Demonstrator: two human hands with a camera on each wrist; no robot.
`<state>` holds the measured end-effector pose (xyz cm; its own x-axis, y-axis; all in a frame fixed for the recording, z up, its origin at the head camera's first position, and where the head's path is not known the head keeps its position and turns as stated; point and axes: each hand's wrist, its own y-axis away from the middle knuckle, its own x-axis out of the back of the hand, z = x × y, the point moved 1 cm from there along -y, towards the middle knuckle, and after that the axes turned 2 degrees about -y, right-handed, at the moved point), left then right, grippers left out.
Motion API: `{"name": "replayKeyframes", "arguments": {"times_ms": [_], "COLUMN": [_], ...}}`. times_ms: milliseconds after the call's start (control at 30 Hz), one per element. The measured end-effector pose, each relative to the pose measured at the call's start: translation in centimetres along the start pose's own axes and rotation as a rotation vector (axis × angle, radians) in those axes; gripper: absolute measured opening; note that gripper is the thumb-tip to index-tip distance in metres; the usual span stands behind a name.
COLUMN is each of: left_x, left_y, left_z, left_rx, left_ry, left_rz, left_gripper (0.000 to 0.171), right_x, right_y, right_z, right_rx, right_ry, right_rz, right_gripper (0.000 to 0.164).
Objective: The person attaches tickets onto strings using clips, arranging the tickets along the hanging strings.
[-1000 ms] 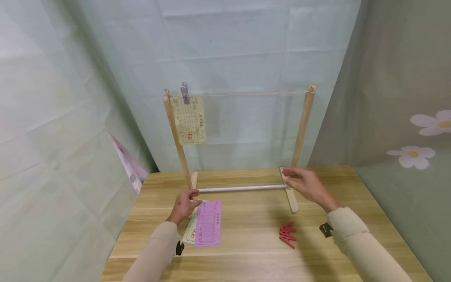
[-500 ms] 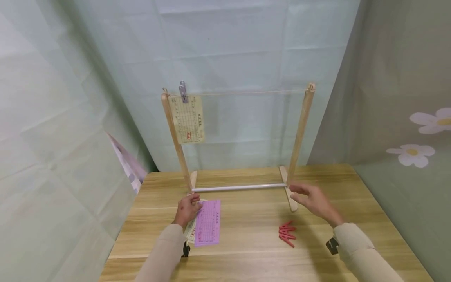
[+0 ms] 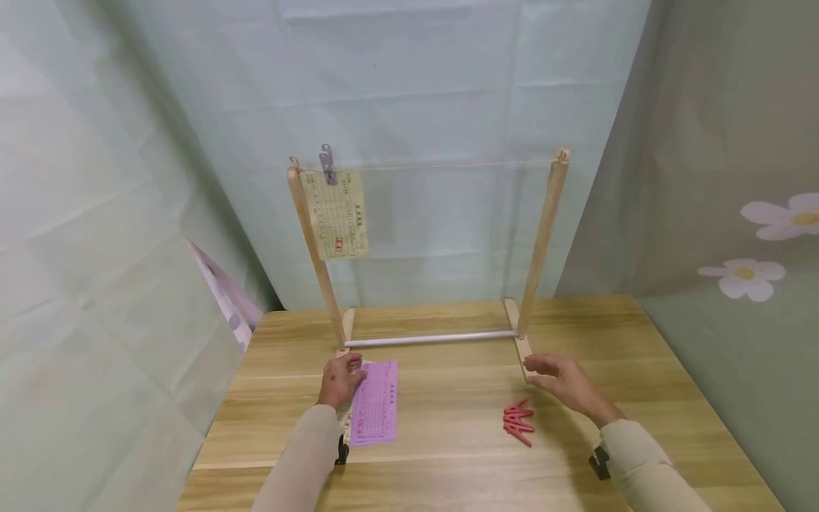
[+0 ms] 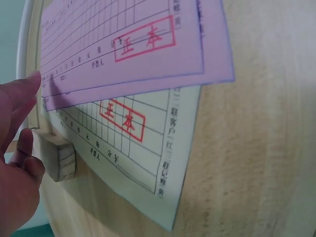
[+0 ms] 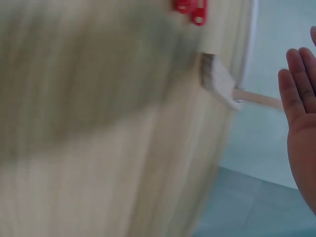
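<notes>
Purple printed slips [image 3: 376, 404] lie overlapping on pale yellow slips [image 4: 148, 163] at the table's left; both kinds bear red stamps. My left hand [image 3: 340, 380] is at their upper left corner, fingers loosely bent, one fingertip right at the purple edge in the left wrist view. Beside those fingers is the end of the rack's wooden foot [image 4: 58, 157]. My right hand [image 3: 566, 384] holds nothing; its fingers are extended near the front end of the right foot [image 3: 523, 352]. Red clothespins [image 3: 518, 421] lie on the table to its left.
A wooden rack stands at the back, with a left post [image 3: 315, 256], a right post [image 3: 542, 249], a white bottom rod [image 3: 429, 339] and a string [image 3: 448, 166] on top. A metal clip [image 3: 328, 167] holds a yellow slip [image 3: 335, 217] on the string. Cloth [image 3: 416, 85] surrounds the table.
My left hand has left the rod's left end and come down to the slips. My right hand has moved from the right post's base toward me, along the foot.
</notes>
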<state>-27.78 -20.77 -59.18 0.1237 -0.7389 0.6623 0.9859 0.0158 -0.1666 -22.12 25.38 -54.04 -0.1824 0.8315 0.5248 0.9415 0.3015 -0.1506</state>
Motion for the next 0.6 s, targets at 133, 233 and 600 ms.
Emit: {"name": "replayKeyframes", "arguments": {"times_ms": [133, 233, 600], "left_x": [-0.3, -0.5, -0.6], "left_y": [-0.2, -0.3, -0.2], "left_z": [-0.3, -0.4, -0.3], "left_rx": [-0.029, -0.035, -0.011], "left_ry": [-0.019, -0.028, -0.090], "left_rz": [0.018, 0.032, 0.024], "left_gripper": [0.032, 0.032, 0.032], "right_x": [-0.6, -0.9, -1.7], "right_y": [0.7, 1.1, 1.9], "right_z": [1.4, 2.4, 4.4], "right_rx": [-0.011, -0.015, -0.081], "right_ry": [0.006, 0.014, -0.005], "right_rz": [-0.055, -0.092, -0.162], "right_gripper": [0.032, 0.034, 0.045]}}
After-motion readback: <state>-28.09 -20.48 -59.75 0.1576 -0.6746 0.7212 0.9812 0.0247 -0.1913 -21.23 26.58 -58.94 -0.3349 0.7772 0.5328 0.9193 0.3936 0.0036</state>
